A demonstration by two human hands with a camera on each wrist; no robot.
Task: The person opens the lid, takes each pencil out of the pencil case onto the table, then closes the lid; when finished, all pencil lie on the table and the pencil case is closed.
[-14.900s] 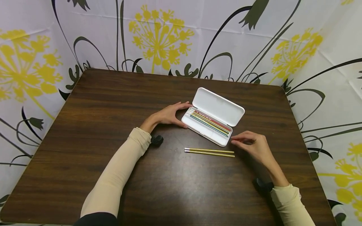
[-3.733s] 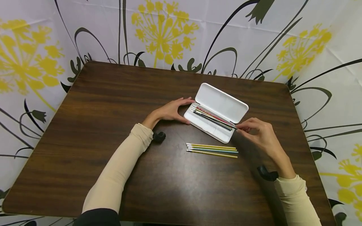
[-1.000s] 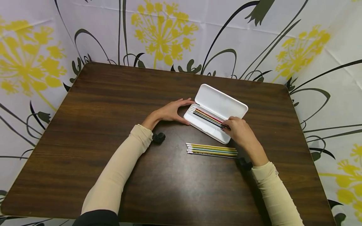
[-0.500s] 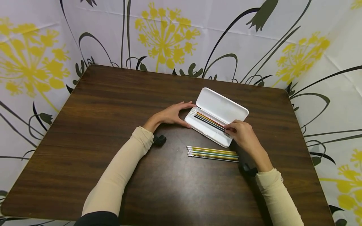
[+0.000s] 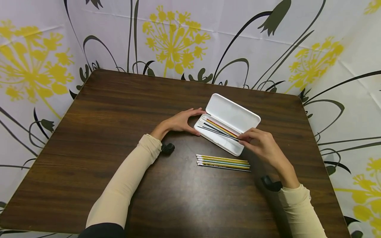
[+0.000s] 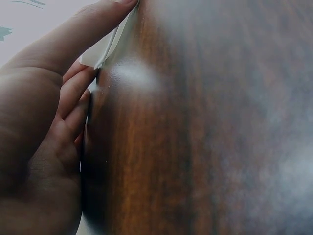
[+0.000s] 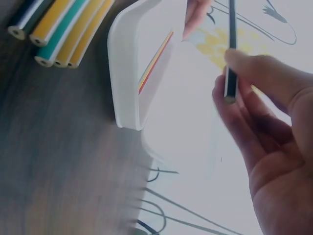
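Note:
A white pencil case (image 5: 233, 113) lies with its lid raised on the table. My left hand (image 5: 179, 121) holds its left end, thumb at the near corner and fingers at the far one. My right hand (image 5: 266, 147) pinches a black pencil (image 7: 233, 29) near its unsharpened end between thumb and fingers. In the head view that pencil slants over the case, its other end above the case's left part. Still inside the case are red and yellow pencils (image 5: 220, 127) and a black one. In front lies a row of yellow, teal and black pencils (image 5: 223, 161), side by side.
The brown wood-grain table (image 5: 128, 102) reaches to a floral cloth (image 5: 232, 43) hung behind and at both sides. The raised lid stands at the case's far side. The pencil row lies close to the case's near edge.
A black pencil joined the row before one second ago. Since then my right hand has taken another black pencil from the case and drawn back right with it. My left hand stays put.

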